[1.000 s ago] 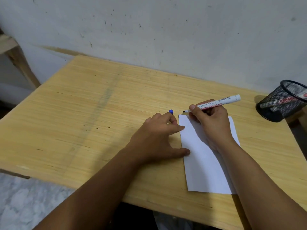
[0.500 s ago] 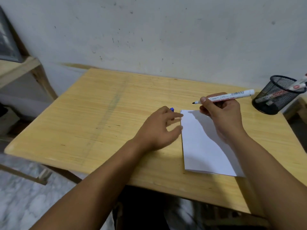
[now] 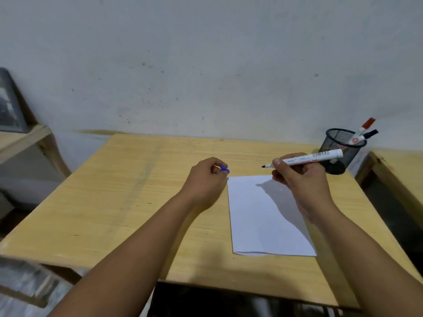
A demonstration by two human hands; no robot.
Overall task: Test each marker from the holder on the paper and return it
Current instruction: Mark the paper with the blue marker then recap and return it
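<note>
Right hand (image 3: 299, 179), centre right of frame: fingers (image 3: 278, 163) clamped on an uncapped white marker (image 3: 313, 157), held near level, dark tip pointing left, raised off the sheet; its shadow falls on the paper. Left hand (image 3: 206, 181), centre of frame: fingers (image 3: 217, 170) curled together, pinching a small blue cap (image 3: 224, 169), just beside the paper's upper left corner. White paper (image 3: 258, 220) lies flat on the wooden table (image 3: 114, 202), right of centre, long side running toward the lower edge of frame; no marks can be made out on it. Black mesh holder (image 3: 336, 143) stands at the table's upper right, behind the marker's rear end; a red-capped marker (image 3: 364, 129) and a dark-capped marker (image 3: 371, 133) lean out of it to the right. Grey wall (image 3: 206, 65) fills the upper frame
</note>
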